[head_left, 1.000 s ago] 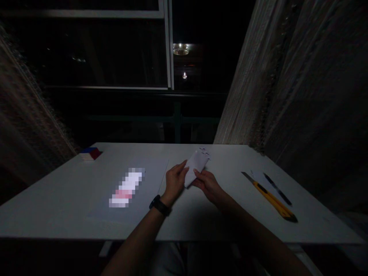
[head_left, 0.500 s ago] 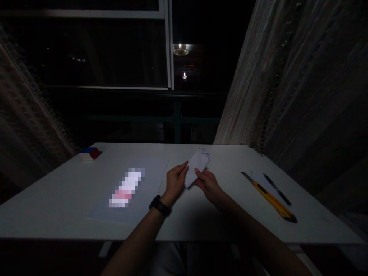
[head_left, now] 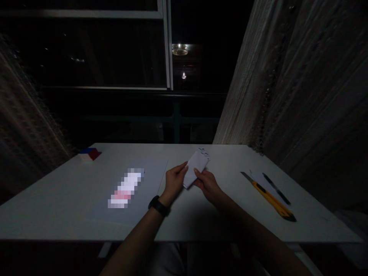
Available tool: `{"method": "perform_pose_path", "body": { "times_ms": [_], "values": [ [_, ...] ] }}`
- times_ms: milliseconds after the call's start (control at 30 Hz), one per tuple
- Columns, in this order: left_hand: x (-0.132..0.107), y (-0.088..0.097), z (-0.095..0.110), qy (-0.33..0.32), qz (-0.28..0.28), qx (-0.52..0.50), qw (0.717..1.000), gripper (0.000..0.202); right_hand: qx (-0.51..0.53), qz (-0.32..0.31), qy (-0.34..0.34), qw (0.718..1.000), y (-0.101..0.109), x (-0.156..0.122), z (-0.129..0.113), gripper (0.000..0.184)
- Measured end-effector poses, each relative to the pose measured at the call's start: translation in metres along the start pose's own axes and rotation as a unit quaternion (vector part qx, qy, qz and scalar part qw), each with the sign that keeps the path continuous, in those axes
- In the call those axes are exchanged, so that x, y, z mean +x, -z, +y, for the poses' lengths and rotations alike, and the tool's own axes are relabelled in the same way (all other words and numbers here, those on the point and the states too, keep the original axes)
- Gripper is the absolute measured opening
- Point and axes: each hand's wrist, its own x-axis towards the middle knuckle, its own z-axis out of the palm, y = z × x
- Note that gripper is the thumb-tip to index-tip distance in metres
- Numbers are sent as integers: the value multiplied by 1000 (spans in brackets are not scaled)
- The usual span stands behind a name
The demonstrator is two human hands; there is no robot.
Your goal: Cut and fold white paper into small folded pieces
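A folded sheet of white paper (head_left: 194,168) is held tilted above the middle of the table, with dark marks at its far end. My left hand (head_left: 174,179), with a black band on the wrist, is closed on its left edge. On the right edge, my right hand (head_left: 209,185) pinches the paper, thumb on top and fingers underneath. The fingers below the paper are partly hidden.
A yellow box cutter (head_left: 271,199) with its blade out lies right of my hands, beside a black pen (head_left: 276,188). At left, a pixelated bright screen (head_left: 125,188) rests on a pale sheet (head_left: 152,191). A coloured cube (head_left: 89,154) stands on the white table (head_left: 57,203).
Both hands keep the same grip on the paper. The whole view has shifted very slightly; otherwise nothing on the table has visibly moved.
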Motion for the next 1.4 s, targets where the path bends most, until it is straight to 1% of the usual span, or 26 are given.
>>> {"method": "perform_pose_path", "body": {
  "times_ms": [167, 300, 433, 633, 767, 967, 1133, 1267, 1400],
  "values": [
    [2, 0, -1, 24, 28, -15, 999, 35, -4, -1, -9, 1000, 4, 2, 0, 29],
    [4, 2, 1, 32, 50, -29, 998, 34, -10, 17, -13, 1000, 8, 4, -2, 27],
    [5, 2, 2, 33, 49, -30, 998, 34, -18, 33, -22, 999, 10, 4, -4, 30],
    [6, 3, 0, 32, 51, -28, 998, 35, -41, 33, -31, 998, 7, 2, -7, 32],
    [6, 4, 0, 33, 60, -34, 997, 34, -63, 39, -21, 997, 7, 3, -7, 36],
    [7, 4, -3, 31, 56, -23, 998, 36, -112, 41, 3, 993, 8, 4, -4, 34],
    [6, 3, -6, 20, 53, -18, 998, 35, -130, 66, 19, 989, 7, 5, -2, 34],
    [5, 3, -4, 25, 53, -32, 998, 35, -117, 63, 38, 990, 7, 5, -2, 34],
    [5, 1, 1, 41, 36, -53, 997, 34, -75, 44, 56, 995, 9, 5, -4, 35]
  ]
}}
